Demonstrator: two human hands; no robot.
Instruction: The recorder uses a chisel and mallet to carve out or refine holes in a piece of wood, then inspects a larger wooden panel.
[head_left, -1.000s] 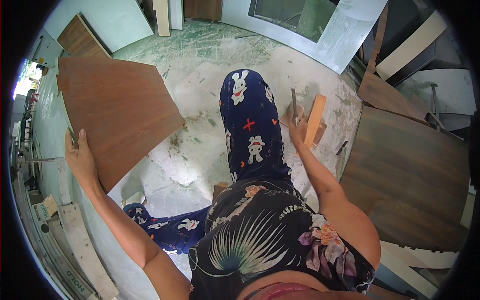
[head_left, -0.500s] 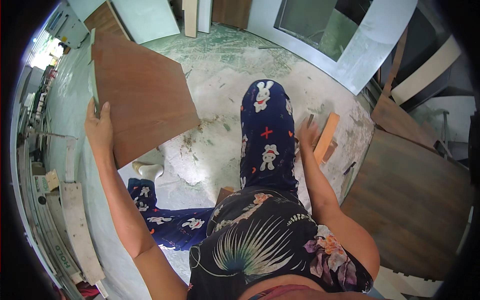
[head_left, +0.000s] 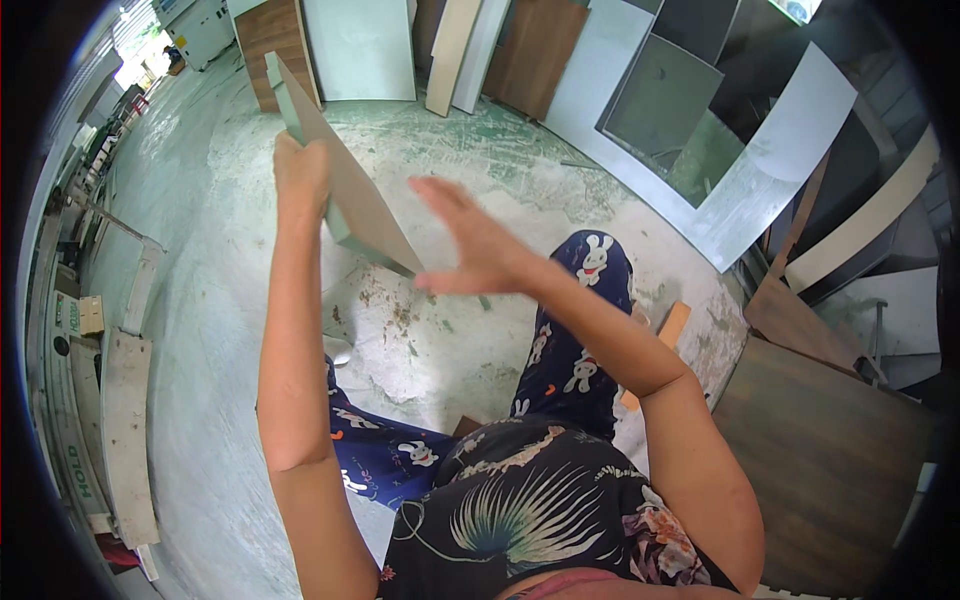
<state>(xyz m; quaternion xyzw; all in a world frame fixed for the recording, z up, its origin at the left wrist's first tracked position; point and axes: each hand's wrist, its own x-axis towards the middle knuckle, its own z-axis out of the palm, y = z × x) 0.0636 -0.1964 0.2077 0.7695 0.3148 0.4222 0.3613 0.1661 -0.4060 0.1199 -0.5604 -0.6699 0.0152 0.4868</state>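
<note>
A flat, angular board (head_left: 362,205) stands tilted up in front of me, its pale face toward the right and its greenish cut edge toward me. My left hand (head_left: 302,172) is closed around its left edge, the fingers partly hidden. My right hand (head_left: 478,240), slightly blurred, is raised with fingers spread and nothing visible in it. It is at the right of the board, near its lower corner; whether it touches there I cannot tell. Past my right forearm, an orange-tan wood strip (head_left: 674,324) lies on the floor, partly hidden by that arm and my knee.
Panels lean along the back, among them a brown wood-grain panel (head_left: 538,55) and a white frame (head_left: 745,215). A large dark brown board (head_left: 825,450) lies at the right. Long boards and strips (head_left: 125,430) are stacked at the left. Debris (head_left: 385,305) dots the worn floor (head_left: 215,330).
The board has turned from its brown face to its pale face and edge, with my left hand still on it. My right hand has left the wood strip and come up toward the board.
</note>
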